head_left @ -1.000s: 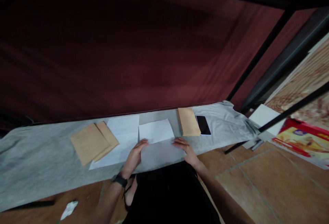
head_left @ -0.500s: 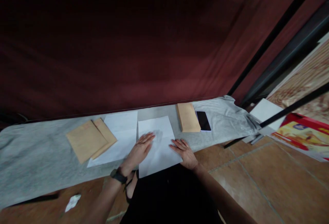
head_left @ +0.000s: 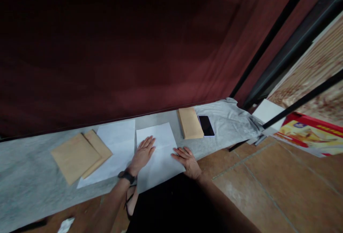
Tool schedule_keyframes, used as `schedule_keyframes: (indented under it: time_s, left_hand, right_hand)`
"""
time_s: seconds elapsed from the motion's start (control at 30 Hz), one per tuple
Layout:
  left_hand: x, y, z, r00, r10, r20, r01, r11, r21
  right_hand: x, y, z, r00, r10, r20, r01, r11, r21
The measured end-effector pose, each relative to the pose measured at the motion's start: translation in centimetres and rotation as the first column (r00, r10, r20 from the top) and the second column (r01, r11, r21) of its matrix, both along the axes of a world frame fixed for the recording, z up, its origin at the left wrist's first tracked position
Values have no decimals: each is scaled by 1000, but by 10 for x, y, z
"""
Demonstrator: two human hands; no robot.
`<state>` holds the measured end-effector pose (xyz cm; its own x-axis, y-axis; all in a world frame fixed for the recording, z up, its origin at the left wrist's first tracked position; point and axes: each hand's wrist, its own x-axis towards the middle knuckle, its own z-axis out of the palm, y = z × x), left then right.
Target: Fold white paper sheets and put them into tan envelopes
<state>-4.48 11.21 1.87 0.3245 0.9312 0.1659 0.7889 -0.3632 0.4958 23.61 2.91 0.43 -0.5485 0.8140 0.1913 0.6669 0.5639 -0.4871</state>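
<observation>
A white sheet of paper lies flat on the grey cloth in front of me. My left hand rests open on its left part, fingers stretched out and flat. My right hand lies open on its right edge, fingers spread. A black band sits on my left wrist. To the left lies another white sheet, and beyond it two brown envelopes overlap.
A brown envelope stack and a black phone lie at the right on the cloth. A dark red curtain hangs behind. Brown floor tiles, black bars and a red printed board are at the right.
The paper, half folded a second ago, now lies unfolded and flat. My left hand has slid forward across it. The view has shifted, so everything sits further left.
</observation>
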Motion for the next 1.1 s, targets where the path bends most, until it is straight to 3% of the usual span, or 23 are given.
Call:
schedule_keyframes:
  time_s: [0.1,0.23,0.37,0.47,0.6,0.67,0.9,1.0,1.1]
  left_hand:
    - [-38,-24,1,995,5,99,5,995,-102]
    - [-79,-86,3,971,-31,237,70,985,-159]
    - [-86,-125,5,972,38,234,-5,990,-140]
    - [-76,-121,7,971,39,236,-16,995,-102]
    - [-69,-103,12,971,-117,210,140,986,-95]
    - [-70,-100,15,969,-128,212,151,984,-96]
    - [-68,-86,14,943,61,328,-17,991,-135]
    - [-64,-72,9,903,229,363,-171,968,-185]
    - [-59,-59,7,881,306,359,-241,946,-215]
  right_hand:
    - [0,1,-4,999,-7,-52,7,1000,-3]
    - [0,3,-10,991,-33,-133,33,999,-3]
    - [-1,3,-7,983,-49,-176,50,999,2]
    - [-3,2,1,981,-21,-194,25,1000,14]
    - [-3,-3,10,978,12,-206,-9,1000,16]
    - [-1,-6,12,973,-6,-229,6,1000,-3]
    - [-9,0,15,887,-182,-425,134,981,-141]
    - [-18,12,13,821,-307,-481,219,948,-232]
    - [-27,26,8,766,-426,-482,338,904,-262]
